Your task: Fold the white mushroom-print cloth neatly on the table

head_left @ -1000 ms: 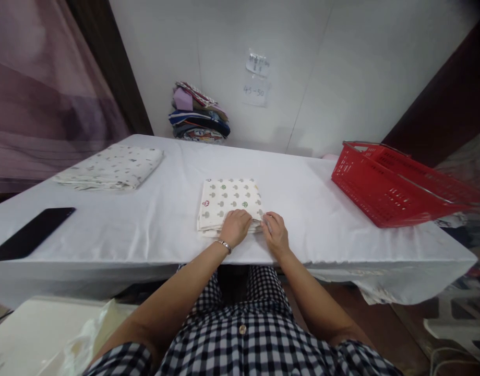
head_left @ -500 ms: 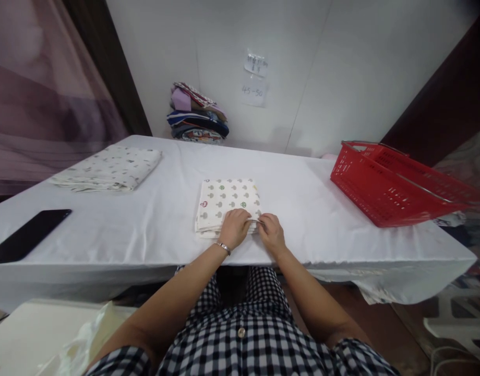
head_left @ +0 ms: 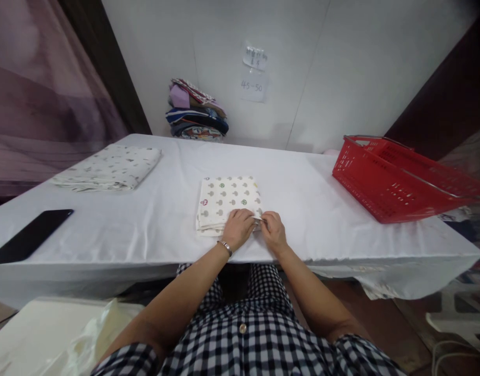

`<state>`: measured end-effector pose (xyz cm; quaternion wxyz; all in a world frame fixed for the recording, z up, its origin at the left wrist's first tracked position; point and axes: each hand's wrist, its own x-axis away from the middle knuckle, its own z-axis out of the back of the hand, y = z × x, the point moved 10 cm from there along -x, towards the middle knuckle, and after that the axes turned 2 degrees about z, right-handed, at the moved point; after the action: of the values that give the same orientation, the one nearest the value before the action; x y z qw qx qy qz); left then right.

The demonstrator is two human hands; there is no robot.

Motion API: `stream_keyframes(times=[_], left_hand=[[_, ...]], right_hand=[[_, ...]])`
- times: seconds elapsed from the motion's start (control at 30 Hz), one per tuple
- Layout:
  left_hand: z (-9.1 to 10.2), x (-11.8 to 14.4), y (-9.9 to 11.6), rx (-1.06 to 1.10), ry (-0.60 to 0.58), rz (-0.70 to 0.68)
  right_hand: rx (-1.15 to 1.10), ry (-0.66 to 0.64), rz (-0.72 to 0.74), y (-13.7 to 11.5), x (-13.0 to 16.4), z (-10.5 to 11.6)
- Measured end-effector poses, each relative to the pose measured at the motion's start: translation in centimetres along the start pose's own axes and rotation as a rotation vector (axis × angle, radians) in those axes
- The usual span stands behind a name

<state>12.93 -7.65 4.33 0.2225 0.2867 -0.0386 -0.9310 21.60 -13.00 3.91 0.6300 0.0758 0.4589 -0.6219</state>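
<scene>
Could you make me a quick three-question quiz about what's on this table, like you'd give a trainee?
1. True or false: the red basket stands at the table's right end.
2. What do the left hand and right hand both touch?
A. the black phone
B. the folded printed cloth
C. the basket
3. What lies against the wall at the back?

Key: 1 true. 2 B, at its near right corner. 3 A stack of folded fabrics.

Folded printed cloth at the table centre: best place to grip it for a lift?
Probably the near right corner of the cloth, from the person's side: the layered edges stack there, at the table edge, where the left hand and right hand already pinch.
</scene>
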Motion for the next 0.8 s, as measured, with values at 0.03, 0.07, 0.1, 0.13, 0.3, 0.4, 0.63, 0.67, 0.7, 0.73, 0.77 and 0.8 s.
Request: stream_keyframes(times=[0.03,0.07,0.1,0.13,0.3,0.4,0.63,0.67,0.7,0.73,0.77,0.8], left_hand=[[0.0,-0.1,-0.1,-0.008,0.004,0.01],[0.0,-0.1,-0.2,-0.015,0.013,0.02],[0.1,-0.1,-0.2,-0.021,0.024,0.026],[0.2,-0.1,-0.3,-0.024,0.035,0.027],[0.4,0.1,0.0,-0.041,0.066,0.001],[0.5,0.1,0.1,-0.065,0.08,-0.004],[0.2,0.1,0.1,-0.029,0.017,-0.018],[0.2,0.1,0.1,-0.027,0.011,-0.015],[0.2,0.1,0.1,-0.027,0.008,-0.012],[0.2,0.1,0.1,-0.026,0.009,-0.012],[0.2,0.1,0.1,-0.024,0.015,-0.014],[0.3,0.1,0.1,-0.018,0.022,-0.018]], right_hand=[[0.001,0.007,0.002,0.0,0.0,0.1],[0.005,0.013,0.006,-0.1,0.1,0.2],[0.012,0.019,0.01,-0.1,0.2,0.3],[0.02,0.02,0.014,-0.2,0.2,0.3],[0.039,-0.012,0.027,-0.4,0.4,0.0],[0.038,-0.032,0.031,-0.5,0.5,-0.1],[0.077,-0.074,0.044,-0.8,0.5,-0.7],[0.085,-0.078,0.048,-0.7,0.5,-0.7],[0.09,-0.082,0.05,-0.7,0.4,-0.8],[0.091,-0.085,0.053,-0.7,0.4,-0.8],[0.088,-0.086,0.055,-0.7,0.4,-0.9],[0.084,-0.086,0.055,-0.7,0.4,-0.8]])
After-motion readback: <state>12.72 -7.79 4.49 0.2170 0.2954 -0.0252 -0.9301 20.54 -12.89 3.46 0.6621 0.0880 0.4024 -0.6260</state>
